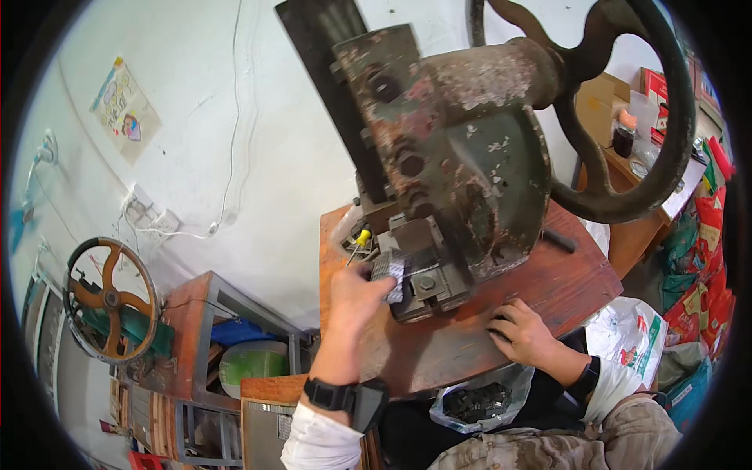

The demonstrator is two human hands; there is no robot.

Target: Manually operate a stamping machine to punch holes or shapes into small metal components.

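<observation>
My left hand [356, 296] is closed on a small grey piece with a fine patterned surface [389, 274], apparently metal. It holds the piece against the left side of the die block [427, 282] at the foot of an old hand press [470, 157]. The press has worn green paint and stands on a reddish wooden bench top [399, 360]. My right hand [523, 333] rests on the bench's near edge, right of the die, with loosely curled fingers apart and nothing visible in them. A yellow-handled screwdriver [362, 238] sticks up behind my left hand.
The press's large handwheel [674, 117] reaches out at the upper right. Below the bench edge, a clear plastic bag [454, 421] holds many dark pieces. A second handwheel [112, 299] stands at the left. Colourful bags [697, 290] are piled at the right.
</observation>
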